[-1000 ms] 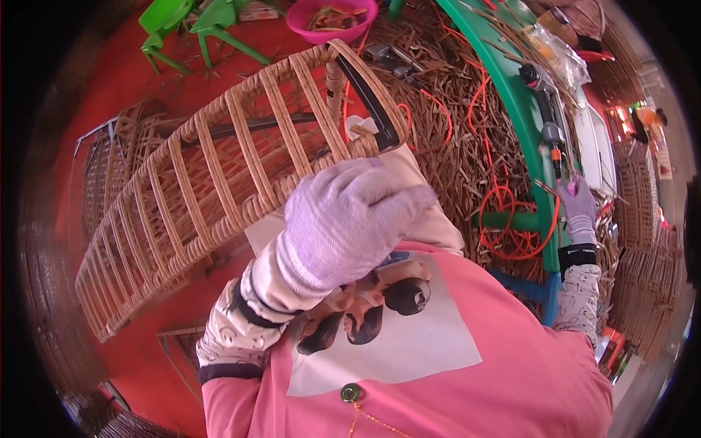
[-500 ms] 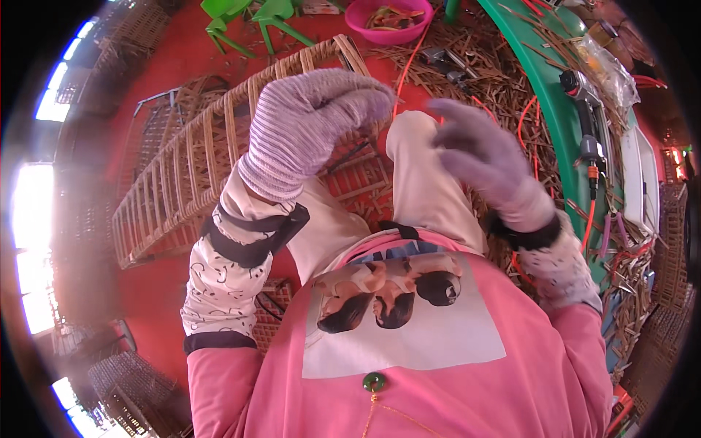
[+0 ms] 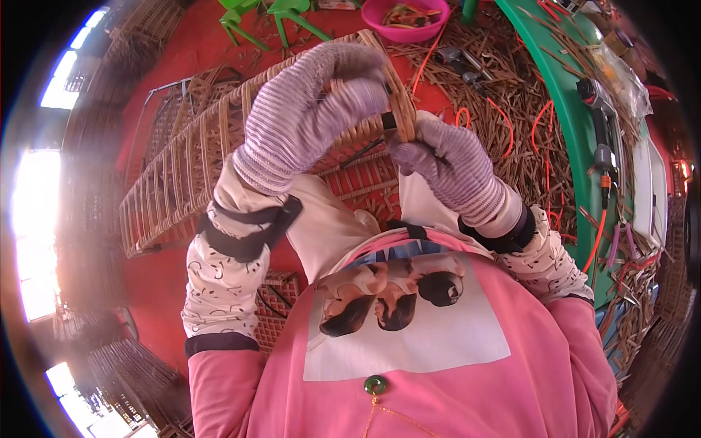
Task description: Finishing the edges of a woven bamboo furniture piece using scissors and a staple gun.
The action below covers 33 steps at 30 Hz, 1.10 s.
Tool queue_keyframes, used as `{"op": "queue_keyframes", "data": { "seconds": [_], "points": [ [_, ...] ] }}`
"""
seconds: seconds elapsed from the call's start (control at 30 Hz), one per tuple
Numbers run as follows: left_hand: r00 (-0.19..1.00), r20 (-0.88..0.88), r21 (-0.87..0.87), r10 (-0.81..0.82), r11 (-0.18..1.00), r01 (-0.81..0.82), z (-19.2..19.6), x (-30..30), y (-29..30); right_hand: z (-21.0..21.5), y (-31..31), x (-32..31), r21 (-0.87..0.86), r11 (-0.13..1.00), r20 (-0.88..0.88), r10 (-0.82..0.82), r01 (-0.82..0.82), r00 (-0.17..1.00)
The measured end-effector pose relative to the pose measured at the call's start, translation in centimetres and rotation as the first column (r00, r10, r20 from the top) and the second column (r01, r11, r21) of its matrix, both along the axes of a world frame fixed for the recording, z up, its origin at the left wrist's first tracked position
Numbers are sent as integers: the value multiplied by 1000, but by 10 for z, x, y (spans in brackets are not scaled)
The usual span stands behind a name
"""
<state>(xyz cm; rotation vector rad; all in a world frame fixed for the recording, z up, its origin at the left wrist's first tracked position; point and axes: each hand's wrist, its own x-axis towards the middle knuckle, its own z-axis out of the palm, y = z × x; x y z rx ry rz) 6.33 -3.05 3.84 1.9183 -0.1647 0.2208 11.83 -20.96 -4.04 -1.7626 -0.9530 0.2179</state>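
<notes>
Right hand (image 3: 453,164) pinches the wrapped rim (image 3: 403,106) of the wicker frame (image 3: 223,120), left of the green table (image 3: 558,80); left hand (image 3: 303,117) curls over it, its hold unclear. Likely light and stiff, it is best held by that rim.

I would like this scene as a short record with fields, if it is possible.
Left hand: gloved, curled at the woven frame; exact grip hidden
Right hand: gloved, fingers at the frame's end
Green table: bears a black tool
Floor: red, brown strips scattered
Beyond frame: pink basin, green chairs
</notes>
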Motion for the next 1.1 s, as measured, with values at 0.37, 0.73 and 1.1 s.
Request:
{"op": "queue_keyframes", "data": {
  "seconds": [0.37,0.73,1.1],
  "points": [
    [957,231,861,-177,496,-116,-25,1,21,-42,6,-3,102,995,-169,37,-20,985],
    [965,263,778,-19,595,-201,-28,-10,7,-30,19,-7,215,966,-584,243,-141,774],
    [917,397,763,-43,571,-304,-35,-12,10,18,-10,-9,-130,991,-100,-5,-8,995]
  ]
}}
